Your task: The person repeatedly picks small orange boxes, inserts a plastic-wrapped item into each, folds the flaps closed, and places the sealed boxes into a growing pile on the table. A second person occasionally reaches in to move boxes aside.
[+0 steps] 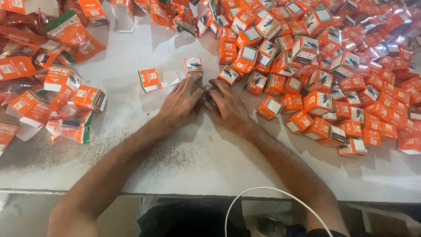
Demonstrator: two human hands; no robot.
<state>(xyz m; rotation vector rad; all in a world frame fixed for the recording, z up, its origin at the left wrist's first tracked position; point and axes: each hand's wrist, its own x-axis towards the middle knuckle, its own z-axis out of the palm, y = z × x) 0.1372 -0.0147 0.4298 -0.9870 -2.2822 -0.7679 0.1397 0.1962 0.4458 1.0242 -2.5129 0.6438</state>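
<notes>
both my hands lie palm-down on the white worktop [188, 162], close together, fingertips almost meeting. my left hand [182, 103] is spread fairly flat, its fingers [193, 83] loosely extended and reaching forward. my right hand [228, 107] is angled inward toward the left, fingers [218, 86] bent a little. between the two sets of fingertips sits a small dark item [208, 89], mostly covered by them; i cannot tell what it is, nor whether either hand actually grips it or only touches it.

just ahead of my left fingers stands a small orange box with a white face [193, 66], upright, near but apart from them. to the left of that, a flattened orange and white carton [157, 79] lies on the worktop. just ahead of my right fingers, a small orange box [228, 74] rests tilted, almost touching them. to the right of my right hand spreads a big heap of small orange boxes [333, 79], reaching the far edge. well to the left of my left hand is a looser pile of flat orange cartons and wrappers [48, 92]. a white cable [263, 193] loops below the near worktop edge, by my right forearm.
</notes>
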